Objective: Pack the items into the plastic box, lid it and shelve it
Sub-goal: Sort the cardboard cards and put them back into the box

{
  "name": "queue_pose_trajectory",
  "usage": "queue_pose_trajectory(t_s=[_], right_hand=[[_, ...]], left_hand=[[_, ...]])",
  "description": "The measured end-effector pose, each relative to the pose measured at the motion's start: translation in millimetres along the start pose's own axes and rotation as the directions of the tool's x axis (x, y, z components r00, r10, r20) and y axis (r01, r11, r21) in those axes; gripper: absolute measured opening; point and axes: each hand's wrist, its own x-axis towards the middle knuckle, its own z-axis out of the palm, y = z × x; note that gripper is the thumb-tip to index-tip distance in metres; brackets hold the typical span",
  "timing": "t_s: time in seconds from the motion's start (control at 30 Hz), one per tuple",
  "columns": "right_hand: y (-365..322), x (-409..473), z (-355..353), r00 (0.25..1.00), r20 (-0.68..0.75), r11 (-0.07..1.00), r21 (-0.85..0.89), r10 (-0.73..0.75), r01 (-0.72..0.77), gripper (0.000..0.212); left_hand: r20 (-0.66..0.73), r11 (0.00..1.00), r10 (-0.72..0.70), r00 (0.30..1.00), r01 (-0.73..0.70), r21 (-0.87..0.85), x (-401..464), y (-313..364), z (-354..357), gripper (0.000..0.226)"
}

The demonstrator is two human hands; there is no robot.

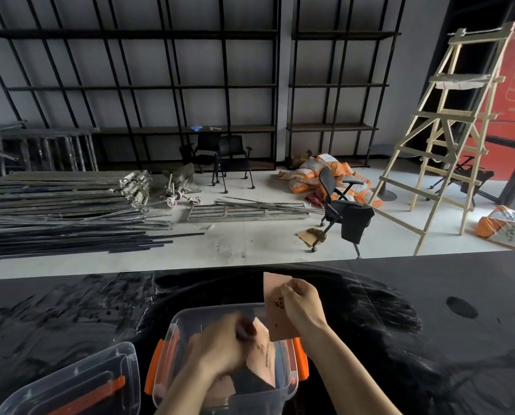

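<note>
**Two hands, two paper packets over the box**

The clear plastic box [172, 333] sits at the near middle of the dark worktop [429, 295]. Its long side runs from near to far. The right hand [302, 304] pinches a pink paper packet [272, 295], standing tall over the far right rim. The left hand [220, 344], blurred, is closed around another packet [262, 360] inside the box. The lid [79, 384] lies near left.

1. A wooden ladder [447, 139] stands on the floor at the right.
2. Orange-and-white sacks [319, 172] lie piled near the black wall shelving [190, 85].
3. A black office chair [344, 211] stands beside the sacks.
4. Metal bars [61, 211] lie stacked at the left.
</note>
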Motion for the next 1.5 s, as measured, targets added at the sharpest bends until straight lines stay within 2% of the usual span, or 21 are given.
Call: queue_pose_trajectory(t_s=[0.1,0.2,0.3,0.33,0.43,0.53,0.57,0.63,0.67,0.73,0.77,0.83,0.93,1.0,1.1,1.17,1.27,1.37,1.43,1.5], right_hand=[[-6.6,-1.7,7.6,1.000,0.031,0.998,0.057,0.000,-0.002,0.019],[-11.6,-5.2,18.1,0.998,0.066,0.990,0.136,0.020,-0.029,0.020],[-18.6,-8.1,29.4,0.994,0.087,0.978,0.190,0.069,-0.084,0.021],[-21.4,-9.2,33.5,0.992,0.098,0.974,0.203,0.081,-0.100,0.021],[-28.3,-10.5,43.9,0.990,0.112,0.970,0.220,0.080,-0.103,0.020],[-29.2,-9.7,45.3,0.994,0.092,0.977,0.200,0.059,-0.076,0.016],[-28.6,-9.1,44.2,0.994,0.091,0.978,0.191,0.064,-0.080,0.017],[-26.4,-8.1,40.8,0.993,0.092,0.982,0.167,0.077,-0.092,0.019],[-24.9,-7.8,38.6,0.993,0.089,0.983,0.161,0.079,-0.093,0.019],[-22.6,-7.0,34.4,0.996,0.062,0.987,0.138,0.071,-0.079,0.020],[-21.6,-7.0,32.8,0.997,0.044,0.990,0.126,0.062,-0.067,0.021],[-19.3,-8.7,31.8,0.997,0.037,0.990,0.125,0.061,-0.065,0.022],[-18.3,-14.3,34.1,0.993,0.082,0.991,0.100,0.082,-0.090,0.022],[-17.6,-17.2,34.6,0.992,0.099,0.992,0.089,0.085,-0.094,0.022],[-16.6,-19.1,32.1,0.990,0.109,0.991,0.085,0.091,-0.100,0.021],[-15.8,-20.8,29.4,0.985,0.141,0.991,0.075,0.102,-0.114,0.020],[-15.2,-21.4,25.6,0.964,0.220,0.982,0.083,0.150,-0.172,0.017],[-17.4,-26.7,28.7,0.930,0.322,0.963,0.138,0.176,-0.230,0.010],[-18.2,-29.0,35.9,0.921,0.349,0.953,0.176,0.172,-0.245,0.012],[-19.3,-29.3,43.1,0.921,0.356,0.947,0.211,0.157,-0.242,0.016]], left_hand=[[-0.130,0.976,0.013,0.991,-0.041,-0.215,-5.1,-3.6,-24.1,0.017],[-0.281,0.918,-0.059,0.958,-0.058,-0.391,-7.9,-6.2,-37.0,0.015],[-0.504,0.936,-0.101,0.858,-0.090,-0.340,-9.5,-4.8,-35.8,0.024],[-0.533,0.926,-0.089,0.841,-0.128,-0.357,-10.4,-1.5,-33.9,0.025],[-0.456,0.842,-0.025,0.889,-0.227,-0.489,-14.3,8.3,-26.9,0.018],[-0.300,0.647,0.000,0.954,-0.228,-0.728,-16.5,8.8,-25.1,0.018],[-0.273,0.622,0.016,0.962,-0.224,-0.750,-16.8,7.3,-26.1,0.020],[-0.278,0.700,0.031,0.960,-0.220,-0.679,-16.5,-0.9,-26.0,0.019],[-0.304,0.790,0.019,0.952,-0.201,-0.580,-15.5,-7.3,-25.1,0.017],[-0.377,0.983,0.002,0.926,-0.072,-0.171,-11.7,-23.0,-23.0,0.018],[-0.397,0.998,-0.010,0.918,0.031,0.047,-11.5,-29.5,-21.3,0.026],[-0.386,0.947,-0.061,0.921,0.175,0.268,-12.9,-35.6,-15.3,0.047],[-0.327,0.882,-0.102,0.939,0.238,0.407,-12.6,-34.8,-2.2,0.080],[-0.302,0.838,-0.124,0.945,0.262,0.478,-9.5,-33.7,5.5,0.087],[-0.325,0.811,-0.103,0.940,0.268,0.520,-9.0,-32.9,8.3,0.082],[-0.408,0.854,-0.037,0.912,0.241,0.462,-14.9,-31.6,2.6,0.070],[-0.537,0.944,0.032,0.843,0.152,0.294,-24.2,-32.0,-13.6,0.040],[-0.600,0.999,-0.041,0.799,0.048,-0.004,-23.4,-29.8,-30.7,0.042],[-0.579,0.971,-0.100,0.809,-0.049,-0.235,-20.2,-21.2,-38.3,0.041],[-0.500,0.904,-0.124,0.857,-0.110,-0.413,-16.1,-13.5,-36.6,0.034]])
